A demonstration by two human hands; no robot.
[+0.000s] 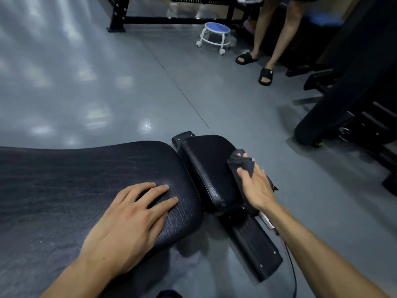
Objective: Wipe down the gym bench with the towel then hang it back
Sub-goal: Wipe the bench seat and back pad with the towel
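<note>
The black padded gym bench (64, 179) stretches from the left edge to the middle of the view. Its smaller seat pad (206, 166) lies just right of the long pad, across a narrow gap. My left hand (129, 220) rests flat on the long pad's right end, fingers spread. My right hand (255, 186) presses a dark towel (240, 163) against the right side of the seat pad, fingers curled round the bunched cloth. Part of the towel is hidden under my palm.
The bench's black base foot (255, 244) juts toward me on the grey floor. A person's legs in black sandals (265, 76) stand at the back right beside a small blue wheeled stool (216, 33). Black gym machines (352, 100) fill the right side; a rack frame (120, 16) stands behind.
</note>
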